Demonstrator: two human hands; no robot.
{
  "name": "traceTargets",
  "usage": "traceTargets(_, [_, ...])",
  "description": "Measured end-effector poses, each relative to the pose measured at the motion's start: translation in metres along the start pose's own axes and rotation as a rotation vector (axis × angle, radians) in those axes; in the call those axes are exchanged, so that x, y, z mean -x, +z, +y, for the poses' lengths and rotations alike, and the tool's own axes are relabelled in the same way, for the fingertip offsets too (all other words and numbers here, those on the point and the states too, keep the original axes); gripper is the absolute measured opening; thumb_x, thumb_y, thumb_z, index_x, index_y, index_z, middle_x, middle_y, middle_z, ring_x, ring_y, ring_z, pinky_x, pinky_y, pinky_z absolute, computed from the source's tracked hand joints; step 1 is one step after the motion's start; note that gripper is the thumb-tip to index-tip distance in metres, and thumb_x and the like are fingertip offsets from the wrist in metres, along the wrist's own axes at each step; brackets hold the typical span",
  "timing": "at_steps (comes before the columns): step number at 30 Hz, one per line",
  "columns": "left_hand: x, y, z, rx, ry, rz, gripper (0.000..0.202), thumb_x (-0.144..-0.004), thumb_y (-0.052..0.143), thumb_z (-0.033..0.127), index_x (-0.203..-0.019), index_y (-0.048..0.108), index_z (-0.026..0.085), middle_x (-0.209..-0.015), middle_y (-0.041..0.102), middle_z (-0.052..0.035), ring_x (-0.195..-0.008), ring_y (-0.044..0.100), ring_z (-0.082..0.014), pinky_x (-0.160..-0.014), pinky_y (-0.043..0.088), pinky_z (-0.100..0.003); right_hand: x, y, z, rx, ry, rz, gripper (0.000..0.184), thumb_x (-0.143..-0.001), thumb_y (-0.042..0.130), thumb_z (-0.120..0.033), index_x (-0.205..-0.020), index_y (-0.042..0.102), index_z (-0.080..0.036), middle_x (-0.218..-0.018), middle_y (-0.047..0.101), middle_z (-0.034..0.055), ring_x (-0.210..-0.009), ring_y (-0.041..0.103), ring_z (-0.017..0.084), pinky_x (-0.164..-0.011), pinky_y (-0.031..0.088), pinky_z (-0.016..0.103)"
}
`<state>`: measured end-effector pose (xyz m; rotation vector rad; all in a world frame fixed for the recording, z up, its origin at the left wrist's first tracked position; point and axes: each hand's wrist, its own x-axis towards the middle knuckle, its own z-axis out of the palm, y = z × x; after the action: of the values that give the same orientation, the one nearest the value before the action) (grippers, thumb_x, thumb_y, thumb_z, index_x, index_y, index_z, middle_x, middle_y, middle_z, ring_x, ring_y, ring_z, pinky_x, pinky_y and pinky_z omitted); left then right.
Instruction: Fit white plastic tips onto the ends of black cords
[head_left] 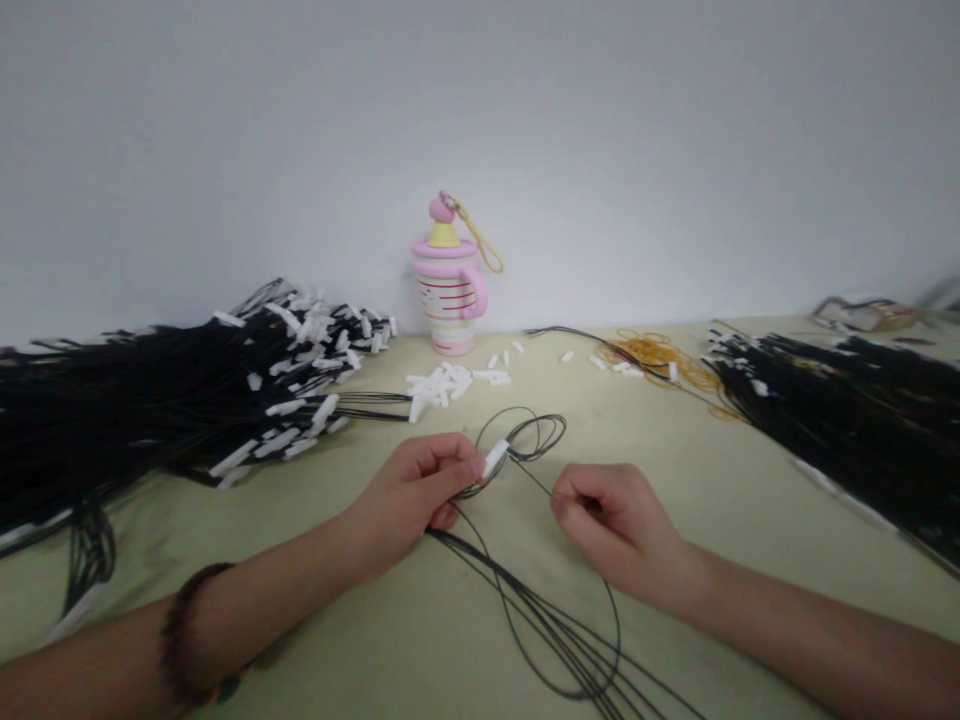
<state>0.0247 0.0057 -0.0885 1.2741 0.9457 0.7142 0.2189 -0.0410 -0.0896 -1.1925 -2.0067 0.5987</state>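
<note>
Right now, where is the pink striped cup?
In the head view, the cup stands just left of centre, before the wall, behind the loose white pieces.

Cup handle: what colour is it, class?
The cup handle is pink, shown in the head view.

On the desk (337, 640), one wire pile (135, 385) lies left, another pile (862, 420) right. The cup (450, 295) stands far, before the wall (675, 150), pieces (442, 384) nearer, bands (630, 345) right of it. A bundle (525, 597) runs near-right from the left hand (420, 485); a wire (531, 474) reaches the right hand (622, 525).

workshop, by the heaped black wires (150, 390)
</note>
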Motion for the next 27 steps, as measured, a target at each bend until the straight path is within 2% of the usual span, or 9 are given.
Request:
traceTargets(4, [0.000, 0.000, 0.001, -0.026, 0.017, -0.016, 0.023, -0.070, 0.055, 0.035, -0.061, 0.047, 0.015, -0.049, 0.032, 0.0073, -0.039, 0.027, -0.0021, -0.037, 0.022, -0.014, 0.001, 0.000, -0.001, 0.021, -0.014, -0.007, 0.017, -0.070, 0.039, -0.008, -0.054, 0.042, -0.015, -0.048, 0.036, -0.0046, -0.045, 0.034, 0.005, -0.043, 0.026, 0.017])
traceTargets(7, [0.001, 0.000, 0.002, -0.065, 0.017, -0.014, 0.023, -0.070, 0.055, 0.034, -0.061, 0.047, 0.015, -0.050, 0.033, 0.0069, -0.040, 0.028, -0.0023, -0.037, 0.023, -0.014, 0.001, 0.000, -0.002, 0.068, -0.066, 0.011, 0.015, -0.073, 0.040, -0.009, -0.060, 0.046, -0.015, -0.054, 0.042, -0.0024, -0.052, 0.040, 0.007, -0.049, 0.031, 0.019])
traceTargets(12, [0.006, 0.003, 0.003, -0.245, 0.046, -0.130, 0.024, -0.072, 0.052, 0.037, -0.063, 0.047, 0.016, -0.047, 0.030, 0.0073, -0.039, 0.027, -0.0036, -0.037, 0.018, -0.015, 0.002, 0.005, -0.001, 0.126, -0.185, 0.117, 0.009, -0.073, 0.046, -0.013, -0.067, 0.052, -0.015, -0.074, 0.046, 0.0045, -0.072, 0.046, 0.013, -0.062, 0.040, 0.025])
traceTargets(17, [0.012, 0.007, 0.003, -0.426, 0.142, -0.218, 0.024, -0.076, 0.046, 0.036, -0.063, 0.046, 0.016, -0.047, 0.028, 0.0071, -0.043, 0.024, -0.0055, -0.041, 0.016, -0.018, 0.005, 0.007, 0.002, 0.135, -0.335, 0.059, 0.008, -0.070, 0.048, -0.010, -0.068, 0.053, -0.015, -0.100, 0.047, 0.0103, -0.093, 0.046, 0.018, -0.077, 0.041, 0.031])
traceTargets(20, [0.012, 0.007, 0.004, -0.466, 0.150, -0.232, 0.024, -0.078, 0.044, 0.036, -0.064, 0.045, 0.016, -0.048, 0.027, 0.0071, -0.044, 0.024, -0.0060, -0.041, 0.017, -0.018, 0.006, 0.007, 0.003, 0.132, -0.371, 0.018, 0.009, -0.071, 0.047, -0.009, -0.073, 0.053, -0.015, -0.099, 0.050, 0.0094, -0.094, 0.047, 0.018, -0.083, 0.039, 0.032])
traceTargets(27, [0.011, 0.007, 0.004, -0.476, 0.133, -0.241, 0.024, -0.078, 0.043, 0.037, -0.065, 0.044, 0.017, -0.047, 0.027, 0.0072, -0.043, 0.024, -0.0060, -0.040, 0.016, -0.018, 0.006, 0.006, 0.004, 0.134, -0.297, -0.049, 0.007, -0.071, 0.047, -0.009, -0.070, 0.051, -0.015, -0.086, 0.050, 0.0072, -0.082, 0.048, 0.015, -0.071, 0.042, 0.027])
